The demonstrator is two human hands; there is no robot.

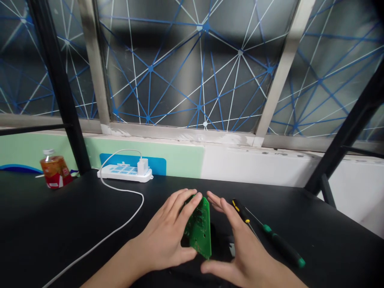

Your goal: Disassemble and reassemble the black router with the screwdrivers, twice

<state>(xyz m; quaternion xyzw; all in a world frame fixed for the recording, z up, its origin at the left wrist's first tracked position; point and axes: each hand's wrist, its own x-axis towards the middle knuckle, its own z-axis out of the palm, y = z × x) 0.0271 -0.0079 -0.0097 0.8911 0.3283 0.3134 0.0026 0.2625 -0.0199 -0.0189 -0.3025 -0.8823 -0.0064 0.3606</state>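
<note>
A green circuit board [201, 230] stands on edge above the black table, in the lower middle of the view. My left hand [168, 228] grips it from the left, with fingers along its top edge and the thumb near its bottom corner. My right hand [240, 244] is just right of the board, fingers spread and thumb apart, holding nothing. Behind the right hand lie a yellow-and-black screwdriver [241, 211] and a green-and-black screwdriver [283, 245]. Something dark and a small grey piece between the hands are partly hidden.
A white power strip [126, 173] with a plugged-in charger [143, 166] sits at the table's back. Its white cable [120, 229] curves down the left side. An orange drink bottle [56, 171] stands at the back left. Black frame posts rise on both sides.
</note>
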